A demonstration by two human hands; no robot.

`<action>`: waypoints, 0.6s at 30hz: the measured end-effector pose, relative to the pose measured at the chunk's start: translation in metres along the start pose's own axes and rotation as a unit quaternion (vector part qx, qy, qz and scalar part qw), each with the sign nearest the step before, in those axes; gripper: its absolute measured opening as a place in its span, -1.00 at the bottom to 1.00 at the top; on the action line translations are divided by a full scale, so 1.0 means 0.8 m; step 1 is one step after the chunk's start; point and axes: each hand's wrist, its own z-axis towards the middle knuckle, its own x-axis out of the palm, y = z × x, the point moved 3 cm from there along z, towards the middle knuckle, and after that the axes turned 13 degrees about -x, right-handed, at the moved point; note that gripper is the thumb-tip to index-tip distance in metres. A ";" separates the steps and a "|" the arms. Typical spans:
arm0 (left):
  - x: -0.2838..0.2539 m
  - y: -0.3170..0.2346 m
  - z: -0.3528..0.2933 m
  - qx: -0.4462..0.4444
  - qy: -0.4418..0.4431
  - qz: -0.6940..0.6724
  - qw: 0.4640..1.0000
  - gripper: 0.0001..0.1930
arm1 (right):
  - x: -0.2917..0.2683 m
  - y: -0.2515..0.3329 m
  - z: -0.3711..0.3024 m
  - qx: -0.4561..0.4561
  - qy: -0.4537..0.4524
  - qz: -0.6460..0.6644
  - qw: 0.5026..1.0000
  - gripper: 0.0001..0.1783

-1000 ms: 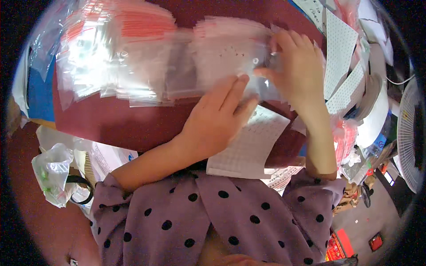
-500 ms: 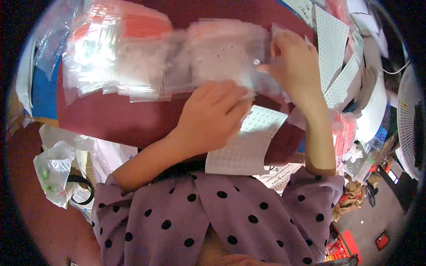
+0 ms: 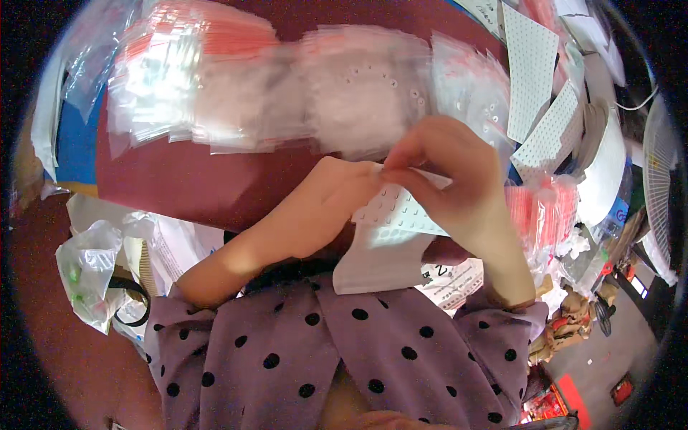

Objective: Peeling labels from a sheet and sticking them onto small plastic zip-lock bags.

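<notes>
A white sheet (image 3: 387, 259) with rows of small curved marks hangs over the table's near edge, bent down toward my lap. My left hand (image 3: 326, 204) is closed on its upper left part. At the sheet's top edge, right beside the left fingertips, my right hand (image 3: 459, 161) is pinched; what its fingers hold is too small to make out. Just beyond both hands lies a fanned stack of clear zip bags (image 3: 358, 118) with a few tiny round pieces on top. Farther right, more clear bags (image 3: 466, 86) also carry small round pieces.
Overlapping red-edged clear bags (image 3: 236, 107) cover the far left of the dark red table (image 3: 165, 183). Perforated white sheets (image 3: 530, 68) lie at the right, above bundled red-striped bags (image 3: 545, 211). A fan (image 3: 659, 186) stands at the far right. Plastic bags (image 3: 89, 269) sit lower left.
My right hand has come from the far right bags down and left to the sheet's top edge. The left hand has moved slightly nearer me, off the middle bags, and the sheet has tilted.
</notes>
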 end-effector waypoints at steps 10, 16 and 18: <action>-0.008 -0.015 -0.006 0.016 -0.088 0.138 0.986 -0.82 | 0.006 0.000 0.002 0.037 -0.035 -0.001 0.999 -0.71; -0.010 -0.011 -0.009 -0.082 -0.056 -0.051 0.994 -0.82 | 0.013 0.038 -0.006 -0.259 -0.019 -0.332 0.907 -0.75; -0.012 -0.001 -0.008 -0.065 -0.076 -0.116 0.988 -0.83 | 0.010 0.036 -0.004 -0.222 -0.044 -0.280 0.933 -0.76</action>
